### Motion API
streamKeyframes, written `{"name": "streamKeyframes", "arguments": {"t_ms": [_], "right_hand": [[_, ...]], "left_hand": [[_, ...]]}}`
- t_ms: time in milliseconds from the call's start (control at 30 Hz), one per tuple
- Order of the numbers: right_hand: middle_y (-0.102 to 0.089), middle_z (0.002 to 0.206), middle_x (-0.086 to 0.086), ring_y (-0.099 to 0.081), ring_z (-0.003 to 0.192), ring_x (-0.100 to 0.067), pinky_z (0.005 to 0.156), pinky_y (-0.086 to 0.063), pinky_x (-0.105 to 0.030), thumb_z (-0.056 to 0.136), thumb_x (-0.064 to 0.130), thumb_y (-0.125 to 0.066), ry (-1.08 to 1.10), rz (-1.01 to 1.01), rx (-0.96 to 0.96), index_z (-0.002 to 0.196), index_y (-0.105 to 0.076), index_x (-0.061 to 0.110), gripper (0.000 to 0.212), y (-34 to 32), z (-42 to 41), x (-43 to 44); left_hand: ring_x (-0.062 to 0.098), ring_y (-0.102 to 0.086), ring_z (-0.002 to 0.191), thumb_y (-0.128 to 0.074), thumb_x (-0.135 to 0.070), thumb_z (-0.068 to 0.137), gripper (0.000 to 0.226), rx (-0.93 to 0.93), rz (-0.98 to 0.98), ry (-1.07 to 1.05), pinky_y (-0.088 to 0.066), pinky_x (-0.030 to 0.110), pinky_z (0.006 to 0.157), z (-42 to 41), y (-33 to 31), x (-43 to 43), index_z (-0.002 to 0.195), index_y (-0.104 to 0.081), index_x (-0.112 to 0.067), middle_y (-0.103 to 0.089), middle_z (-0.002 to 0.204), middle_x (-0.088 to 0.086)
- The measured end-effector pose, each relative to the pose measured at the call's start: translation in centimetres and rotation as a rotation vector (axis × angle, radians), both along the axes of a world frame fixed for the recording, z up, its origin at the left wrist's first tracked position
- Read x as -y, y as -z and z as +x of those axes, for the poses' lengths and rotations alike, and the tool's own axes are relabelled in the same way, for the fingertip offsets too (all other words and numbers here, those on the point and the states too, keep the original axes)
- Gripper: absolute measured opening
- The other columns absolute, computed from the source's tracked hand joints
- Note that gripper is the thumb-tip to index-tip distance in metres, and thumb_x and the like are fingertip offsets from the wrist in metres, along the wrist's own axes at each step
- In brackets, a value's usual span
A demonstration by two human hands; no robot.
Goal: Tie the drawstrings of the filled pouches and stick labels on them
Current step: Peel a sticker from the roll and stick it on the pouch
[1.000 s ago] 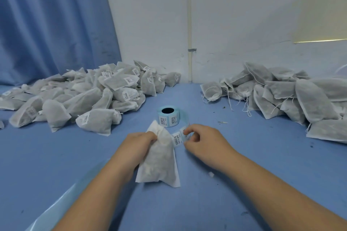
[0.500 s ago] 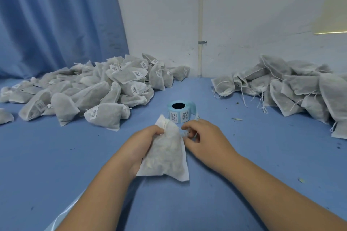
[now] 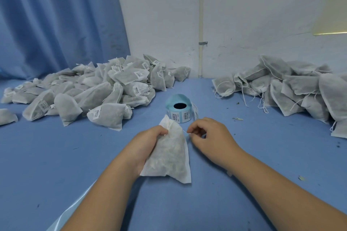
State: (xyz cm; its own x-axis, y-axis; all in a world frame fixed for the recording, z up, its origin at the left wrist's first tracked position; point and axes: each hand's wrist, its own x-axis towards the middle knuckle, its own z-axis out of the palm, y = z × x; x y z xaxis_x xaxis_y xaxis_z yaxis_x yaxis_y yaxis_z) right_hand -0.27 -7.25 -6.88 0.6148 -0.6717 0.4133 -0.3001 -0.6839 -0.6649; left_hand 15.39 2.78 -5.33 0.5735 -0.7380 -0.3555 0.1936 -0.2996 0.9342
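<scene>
Blue-covered table (image 3: 56,155) against a white wall (image 3: 244,5), viewed from a head-worn camera. At centre, left hand (image 3: 148,144) clenched round the gathered neck of a filled white pouch (image 3: 169,157), mouth end pointing to 12 o'clock, flat bottom seam toward 6 o'clock. Cannot tell whether resting on the cloth or held just above it. At 3 o'clock of the pouch neck and just beside it, right hand (image 3: 208,137), thumb and forefinger pinching a thin white drawstring (image 3: 185,131) running from neck to fingertips, remaining fingers curled.

At 12 o'clock, near the pouch mouth, label roll (image 3: 179,108) standing on end: pale blue backing, printed barcode labels facing out, 1 loose tail of labels curling off its 3 o'clock side. At 10 o'clock, well apart, heap of labelled pouches (image 3: 105,90), barcode stickers showing on many. At 2 o'clock, well apart, heap of loose-stringed pouches (image 3: 293,90), white strings trailing onto the cloth. At 7 o'clock, beside the left forearm, glossy pale blue strip (image 3: 69,210) along the table edge. Small dark and green crumbs scattered over the cloth.

Farther out, at 10 to 11 o'clock, blue curtain (image 3: 56,15) hanging behind the labelled heap; at 12 o'clock, white pipe (image 3: 201,24) running up the wall, held by 1 bracket.
</scene>
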Motion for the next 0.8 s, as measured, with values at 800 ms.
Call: {"name": "streamKeyframes", "arguments": {"t_ms": [800], "right_hand": [[-0.064,0.074,0.012,-0.056,0.066,0.006,0.067,-0.042,-0.005,0.081,0.011,-0.072,-0.015,0.183,0.078,0.078,-0.067,0.031,0.021,0.45,-0.41,-0.05]], "left_hand": [[0.024,-0.068,0.064,-0.064,-0.026,0.084,0.019,0.012,-0.014,0.113,-0.051,0.033,0.066,0.07,0.43,-0.55,0.080,-0.073,-0.010,-0.072,0.071,0.009]]}}
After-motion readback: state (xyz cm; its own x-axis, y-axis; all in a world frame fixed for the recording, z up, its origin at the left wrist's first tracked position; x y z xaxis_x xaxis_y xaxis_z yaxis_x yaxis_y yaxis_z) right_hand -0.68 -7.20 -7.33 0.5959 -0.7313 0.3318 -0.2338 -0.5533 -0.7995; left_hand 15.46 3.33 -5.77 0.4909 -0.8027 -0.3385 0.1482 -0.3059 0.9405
